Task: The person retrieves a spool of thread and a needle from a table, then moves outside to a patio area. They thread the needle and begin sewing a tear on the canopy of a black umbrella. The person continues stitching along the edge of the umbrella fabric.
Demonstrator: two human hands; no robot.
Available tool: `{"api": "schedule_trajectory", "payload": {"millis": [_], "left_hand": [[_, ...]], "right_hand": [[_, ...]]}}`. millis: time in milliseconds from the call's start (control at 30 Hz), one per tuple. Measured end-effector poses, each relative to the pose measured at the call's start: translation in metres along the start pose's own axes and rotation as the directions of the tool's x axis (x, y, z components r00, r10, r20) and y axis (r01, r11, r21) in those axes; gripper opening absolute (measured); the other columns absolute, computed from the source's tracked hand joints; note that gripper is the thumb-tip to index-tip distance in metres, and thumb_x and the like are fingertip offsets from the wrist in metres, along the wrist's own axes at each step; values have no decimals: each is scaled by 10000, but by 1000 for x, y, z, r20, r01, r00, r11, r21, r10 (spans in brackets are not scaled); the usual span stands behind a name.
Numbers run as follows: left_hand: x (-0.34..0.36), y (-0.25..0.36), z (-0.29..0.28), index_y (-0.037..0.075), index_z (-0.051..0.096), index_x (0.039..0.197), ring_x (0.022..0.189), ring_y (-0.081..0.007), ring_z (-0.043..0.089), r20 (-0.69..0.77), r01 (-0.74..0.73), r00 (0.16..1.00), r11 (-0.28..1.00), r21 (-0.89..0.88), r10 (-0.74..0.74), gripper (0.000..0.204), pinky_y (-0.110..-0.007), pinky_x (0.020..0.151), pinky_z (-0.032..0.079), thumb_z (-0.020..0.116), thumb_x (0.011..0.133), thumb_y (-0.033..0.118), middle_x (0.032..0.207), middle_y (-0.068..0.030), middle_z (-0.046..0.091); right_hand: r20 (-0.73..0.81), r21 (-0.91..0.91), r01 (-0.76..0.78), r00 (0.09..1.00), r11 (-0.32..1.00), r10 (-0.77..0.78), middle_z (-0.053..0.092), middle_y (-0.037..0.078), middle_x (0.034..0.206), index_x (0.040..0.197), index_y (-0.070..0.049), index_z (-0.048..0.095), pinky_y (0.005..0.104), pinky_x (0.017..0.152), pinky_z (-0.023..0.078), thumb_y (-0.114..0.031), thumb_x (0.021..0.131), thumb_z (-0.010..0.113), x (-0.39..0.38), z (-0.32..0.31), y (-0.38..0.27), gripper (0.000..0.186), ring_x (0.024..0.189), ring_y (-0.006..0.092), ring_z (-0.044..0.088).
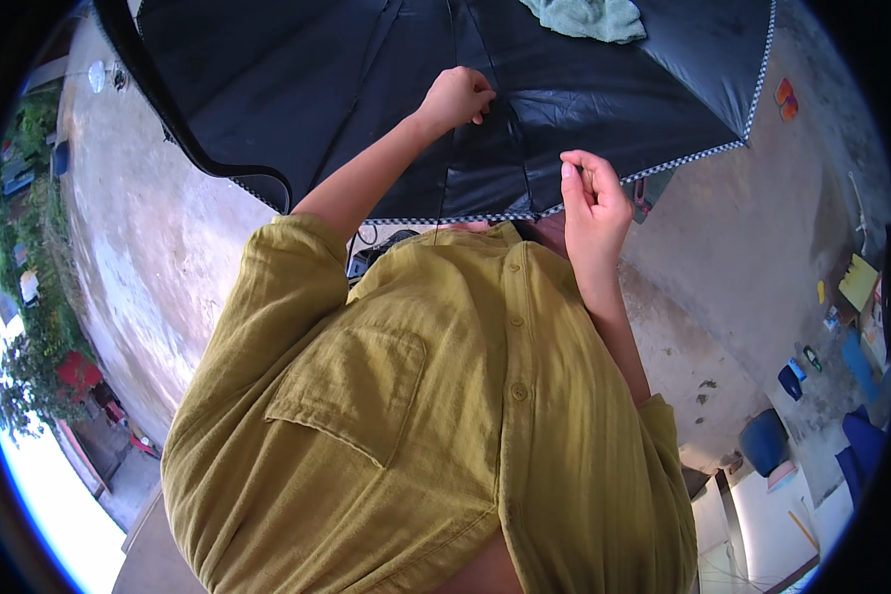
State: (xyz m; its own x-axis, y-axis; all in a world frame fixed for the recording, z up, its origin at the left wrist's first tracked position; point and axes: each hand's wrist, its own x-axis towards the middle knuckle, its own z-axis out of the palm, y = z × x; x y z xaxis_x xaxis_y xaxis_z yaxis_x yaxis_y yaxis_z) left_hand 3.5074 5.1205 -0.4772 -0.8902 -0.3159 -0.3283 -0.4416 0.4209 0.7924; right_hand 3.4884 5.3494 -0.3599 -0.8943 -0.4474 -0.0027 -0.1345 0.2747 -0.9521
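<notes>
A black umbrella canopy (297,89) with a checked trim fills the upper view, spread in front of my body. My left hand (457,97) is over the panels near the middle, fingers curled together; whatever they may hold is too small to make out. My right hand (594,198) is raised near the canopy's front edge, thumb and fingers bent inward in a pinch, its contents unclear. A pale green cloth (584,18) lies on the upper part of the canopy. A dark curved band (198,156) runs along the canopy's left side.
Pale concrete ground (129,247) surrounds me. Orange sandals (786,99) lie at right, with a blue container (762,441), a yellow-green item (858,282) and assorted small objects farther down. Plants (30,218) and a red object (77,369) line the left rim.
</notes>
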Motion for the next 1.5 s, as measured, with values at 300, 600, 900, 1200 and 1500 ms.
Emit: {"api": "schedule_trajectory", "payload": {"millis": [300,600,900,1200,1500], "left_hand": [[-14,3,26,-64,647,841,491,-152,632,45,259,966,931,-256,-256,205,-260,462,504,596,835,134,628,-114,643],[-25,26,45,22,667,785,741,-297,661,-67,109,994,879,464,-87,357,-367,658,537,713,690,364,800,-134,670],[-21,5,51,28,660,738,732,-307,654,-118,144,987,933,331,-111,176,-378,660,528,635,682,194,749,-166,655],[-40,-11,50,-16,622,786,591,-252,632,-431,-151,891,988,24,146,129,-315,559,497,619,718,94,644,-127,629],[-46,10,26,-64,551,815,557,-165,629,-21,260,917,636,-726,-399,50,-258,485,531,576,782,-37,707,-92,591]], "right_hand": [[313,-657,126,943,743,117,650,128,730,910,-66,651,396,621,491,-199,833,593,52,27,39,165,670,307,631],[444,-778,234,862,583,247,660,156,789,864,-69,643,441,673,504,-236,787,640,41,49,40,183,760,344,639],[366,-762,145,901,631,234,659,134,777,855,-91,626,438,665,495,-237,798,629,39,52,46,157,754,341,633],[359,-728,110,902,676,239,658,124,789,862,-107,664,414,685,501,-219,789,626,100,54,49,140,788,318,634],[327,-788,76,893,610,311,671,126,844,813,-100,670,414,729,515,-190,746,647,105,92,83,114,834,317,645]]}}
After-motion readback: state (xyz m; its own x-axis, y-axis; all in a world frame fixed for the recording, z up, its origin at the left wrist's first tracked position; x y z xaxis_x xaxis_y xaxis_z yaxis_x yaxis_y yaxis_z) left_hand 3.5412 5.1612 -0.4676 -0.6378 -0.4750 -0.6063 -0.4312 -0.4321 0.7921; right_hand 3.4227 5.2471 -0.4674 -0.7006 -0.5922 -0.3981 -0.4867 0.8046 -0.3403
